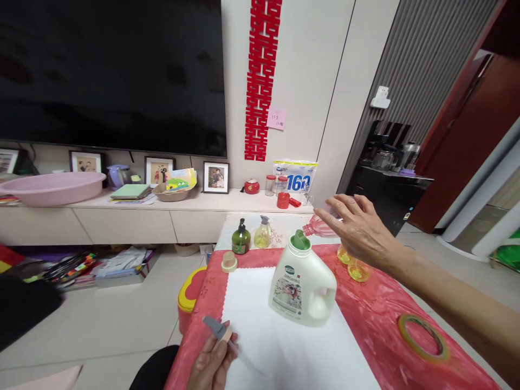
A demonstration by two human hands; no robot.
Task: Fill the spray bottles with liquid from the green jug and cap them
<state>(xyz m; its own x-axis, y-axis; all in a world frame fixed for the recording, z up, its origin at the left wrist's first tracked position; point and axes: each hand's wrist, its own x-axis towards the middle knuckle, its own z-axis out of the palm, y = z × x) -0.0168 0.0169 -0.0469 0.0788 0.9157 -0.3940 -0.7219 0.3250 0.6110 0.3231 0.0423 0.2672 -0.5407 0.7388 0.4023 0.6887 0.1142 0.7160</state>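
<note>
My right hand point(359, 230) holds a clear pink-tinted bottle point(323, 228) tipped on its side, its neck pointing at the open green spout of a white detergent jug point(303, 284). The jug stands upright on a white cloth point(284, 346) over a red tablecloth point(377, 325). Low at the near table edge, my left hand point(212, 364) grips a small grey-bladed knife point(216, 328) with a pale handle. A beige cap point(229, 262) lies near the cloth's far left corner.
Two small yellow glass cups point(354, 264) sit under my right wrist. A roll of tape point(423, 337) lies at right. A dark green pump bottle point(241, 238) and a clear yellowish one point(262, 233) stand at the far edge. A red-and-yellow stool point(189, 298) is beside the table.
</note>
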